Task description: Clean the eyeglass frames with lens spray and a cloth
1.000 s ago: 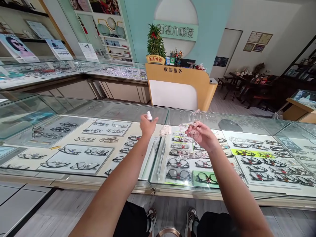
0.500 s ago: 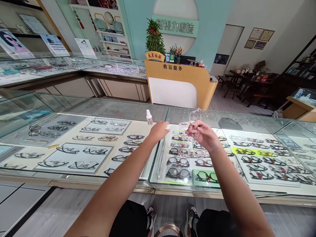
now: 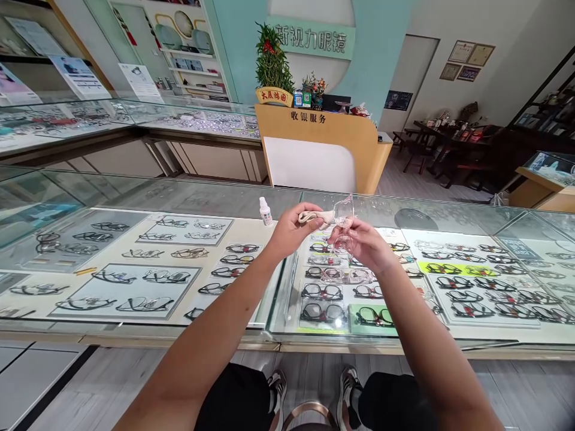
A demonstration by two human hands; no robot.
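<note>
Above the glass display case, my right hand (image 3: 367, 244) pinches a pair of clear-framed glasses (image 3: 344, 209), held on its side with one lens over the other. My left hand (image 3: 291, 230) is closed on a folded pale cloth (image 3: 314, 216). The cloth's far end reaches the upper lens; whether it touches the lens I cannot tell. Just left of my left hand, a small white spray bottle (image 3: 266, 212) stands upright on the glass top.
Rows of glasses (image 3: 321, 291) lie inside the glass display case (image 3: 278, 299) below my hands. A wooden cashier counter (image 3: 314, 120) with a potted plant (image 3: 273, 63) stands beyond it. A stool (image 3: 309, 410) is between my feet.
My left hand has lifted off the glass top with the cloth and moved right to the glasses. The right hand keeps the glasses at nearly the same place. The view has shifted slightly.
</note>
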